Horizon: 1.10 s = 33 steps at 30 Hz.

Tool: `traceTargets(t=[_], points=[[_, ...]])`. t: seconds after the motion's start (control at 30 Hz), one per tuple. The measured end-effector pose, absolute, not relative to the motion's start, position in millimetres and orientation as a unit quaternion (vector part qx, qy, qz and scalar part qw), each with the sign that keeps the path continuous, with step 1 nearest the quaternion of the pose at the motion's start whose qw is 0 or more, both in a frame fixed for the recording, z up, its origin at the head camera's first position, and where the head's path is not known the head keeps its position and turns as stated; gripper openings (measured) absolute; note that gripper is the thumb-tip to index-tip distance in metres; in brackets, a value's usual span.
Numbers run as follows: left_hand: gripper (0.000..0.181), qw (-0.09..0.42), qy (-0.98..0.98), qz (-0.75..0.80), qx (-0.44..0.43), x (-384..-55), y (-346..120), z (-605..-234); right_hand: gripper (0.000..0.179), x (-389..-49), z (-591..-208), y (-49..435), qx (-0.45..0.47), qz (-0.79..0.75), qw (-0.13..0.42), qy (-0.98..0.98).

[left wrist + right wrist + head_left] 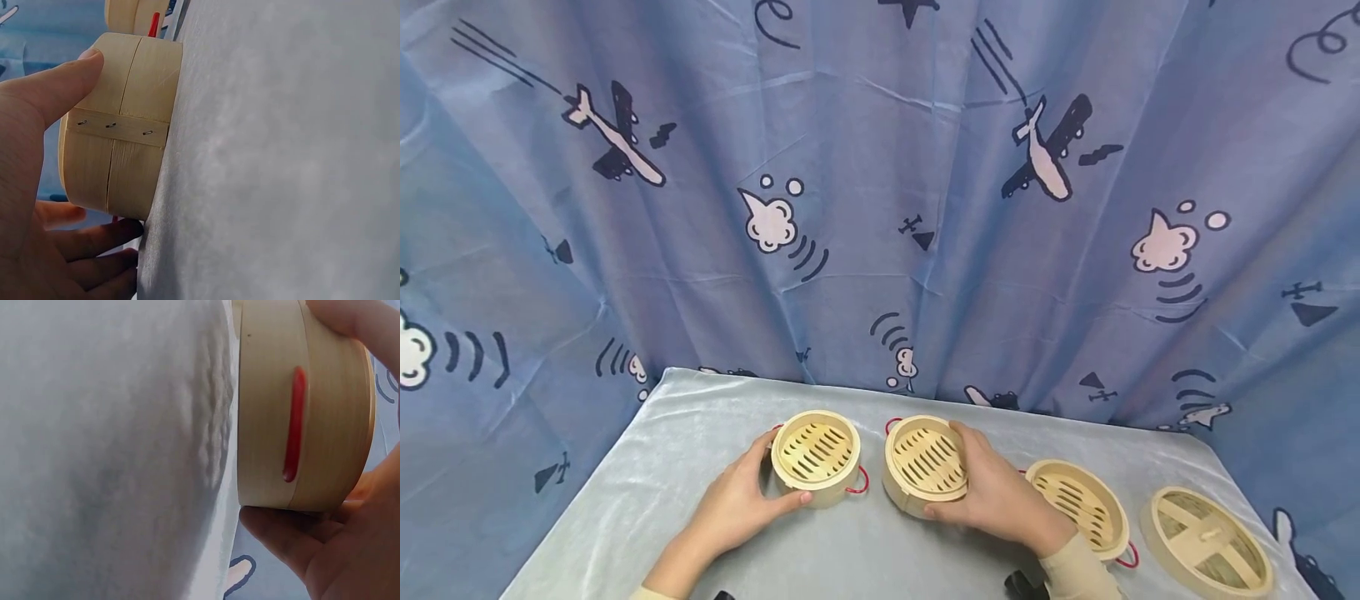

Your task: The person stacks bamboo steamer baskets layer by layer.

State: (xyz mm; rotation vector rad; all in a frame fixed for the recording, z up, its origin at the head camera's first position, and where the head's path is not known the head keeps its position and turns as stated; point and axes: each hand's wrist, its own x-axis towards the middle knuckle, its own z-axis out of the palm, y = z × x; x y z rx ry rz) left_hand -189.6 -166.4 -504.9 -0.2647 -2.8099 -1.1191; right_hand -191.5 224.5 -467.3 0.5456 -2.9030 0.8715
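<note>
Two small bamboo steamer baskets stand side by side on the cloth in the head view. My left hand holds the left bamboo steamer basket, its thumb against the front wall. In the left wrist view the stapled joint of this basket faces me, and its base meets the cloth. Around the right bamboo steamer basket, my right hand has its thumb at the front and fingers at the far side. The right wrist view shows this basket with a red strip on its wall.
Right of my right hand lies a third steamer basket with red loops, partly covered by the forearm. Farther right is a bamboo lid with crossed slats. A blue patterned curtain hangs behind the grey cloth-covered table.
</note>
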Motion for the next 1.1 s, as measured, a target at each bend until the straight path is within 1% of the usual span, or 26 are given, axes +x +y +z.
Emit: traceTargets(t=[0.3, 0.63, 0.9, 1.1], points=[[0.116, 0.055, -0.924, -0.368, -0.088, -189, -172, -504, 0.133, -195, -462, 220, 0.195, 0.288, 0.043, -0.937], [0.114, 0.057, -0.918, -0.376, -0.111, -193, -172, -505, 0.126, -193, -457, 216, 0.208, 0.3, 0.07, -0.928], [0.108, 0.057, -0.908, -0.398, -0.117, -194, -174, -502, 0.124, -197, -451, 207, 0.213, 0.305, 0.075, -0.925], [0.109, 0.057, -0.91, -0.394, -0.119, -194, -175, -501, 0.124, -200, -445, 200, 0.217, 0.31, 0.08, -0.922]])
